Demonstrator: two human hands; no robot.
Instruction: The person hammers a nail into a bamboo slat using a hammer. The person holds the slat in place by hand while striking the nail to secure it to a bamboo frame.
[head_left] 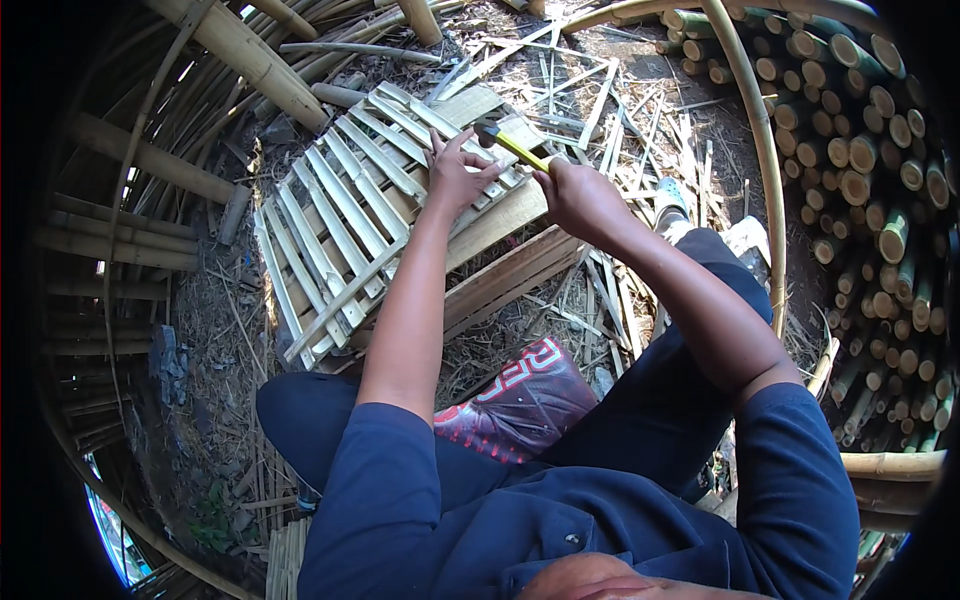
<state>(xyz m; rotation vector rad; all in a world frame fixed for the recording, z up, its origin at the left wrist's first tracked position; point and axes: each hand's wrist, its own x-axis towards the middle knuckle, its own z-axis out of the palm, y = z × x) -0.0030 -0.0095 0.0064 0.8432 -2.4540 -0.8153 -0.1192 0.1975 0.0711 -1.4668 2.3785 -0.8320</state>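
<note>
My right hand (583, 203) is wrapped around the yellow handle of a hammer (517, 150). Its dark head is just beside the fingers of my left hand (460, 173). That hand rests on a slatted bamboo panel (345, 215) with its fingers apart; whether a small nail is by the fingertips I cannot make out. Several pale split-bamboo slats lie side by side on the panel, crossed by a long strip (345, 302) along the near edge. Under the panel is a wooden plank base (510, 272), partly hidden by my left arm.
Cut bamboo poles (855, 185) are stacked at the right, behind a curved bamboo pole (765, 150). Loose bamboo strips (600, 105) litter the ground at the far side. A bamboo wall (120, 235) stands at the left. A dark printed sack (525, 405) lies between my legs.
</note>
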